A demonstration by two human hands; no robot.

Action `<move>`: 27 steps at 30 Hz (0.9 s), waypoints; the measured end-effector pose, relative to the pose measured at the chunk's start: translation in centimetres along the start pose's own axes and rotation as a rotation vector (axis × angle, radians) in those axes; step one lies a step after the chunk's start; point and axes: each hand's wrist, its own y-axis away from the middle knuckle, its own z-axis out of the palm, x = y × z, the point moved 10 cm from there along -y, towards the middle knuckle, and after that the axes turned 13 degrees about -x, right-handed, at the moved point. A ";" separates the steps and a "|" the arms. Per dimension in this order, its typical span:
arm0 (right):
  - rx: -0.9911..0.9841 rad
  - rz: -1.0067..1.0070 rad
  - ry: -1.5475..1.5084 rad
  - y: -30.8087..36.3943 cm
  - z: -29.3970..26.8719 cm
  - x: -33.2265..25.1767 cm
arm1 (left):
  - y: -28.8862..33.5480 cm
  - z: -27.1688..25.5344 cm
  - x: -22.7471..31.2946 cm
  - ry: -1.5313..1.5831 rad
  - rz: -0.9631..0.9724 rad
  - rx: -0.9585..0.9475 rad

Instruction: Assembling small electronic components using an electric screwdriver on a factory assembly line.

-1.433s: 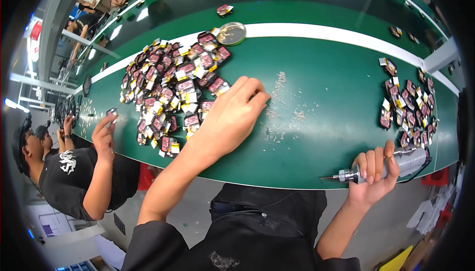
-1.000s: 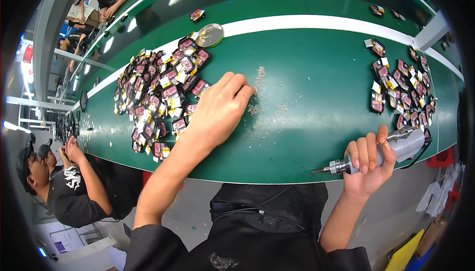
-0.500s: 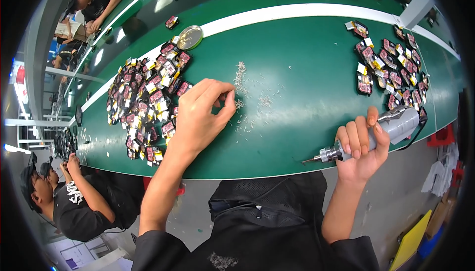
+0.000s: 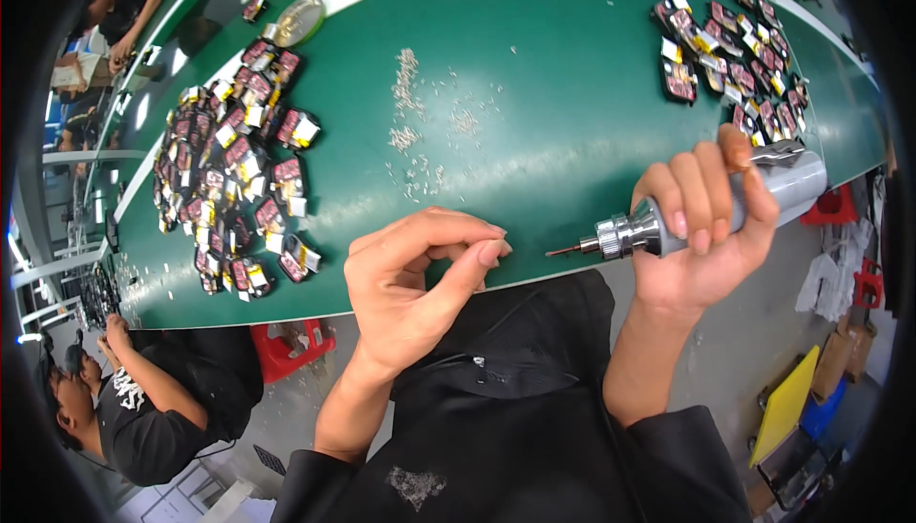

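Note:
My right hand (image 4: 697,237) is wrapped round a grey electric screwdriver (image 4: 804,182), whose thin bit points left over the table's near edge. Thumb and forefinger of my left hand (image 4: 405,289) are pinched together a short way left of the bit tip; whatever they hold is too small to make out. Farther up the green table (image 4: 563,74) lie many tiny loose silvery screws (image 4: 405,89), scattered in small heaps.
Black-cased electronic units with white and yellow tabs form a large pile (image 4: 239,156) on the left and a smaller group (image 4: 725,51) at the far right. A round clear dish (image 4: 301,20) stands behind the left pile. Co-workers (image 4: 157,380) sit to the left, beside a red stool (image 4: 291,346).
My left hand has drawn back from the loose screws toward the near edge, close to the bit. The screwdriver has shifted slightly left and up. The whole view has also shifted.

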 end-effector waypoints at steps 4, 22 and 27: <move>-0.015 -0.099 -0.038 -0.7 3.1 -0.3 | 0.4 1.9 -1.6 0.499 -0.013 -0.064; -0.068 -0.059 0.125 -0.3 4.5 1.1 | 0.4 3.1 -1.3 0.535 -0.011 -0.103; -0.079 -0.041 0.222 -0.3 4.3 1.0 | 0.7 2.3 -0.8 0.212 -0.019 -0.038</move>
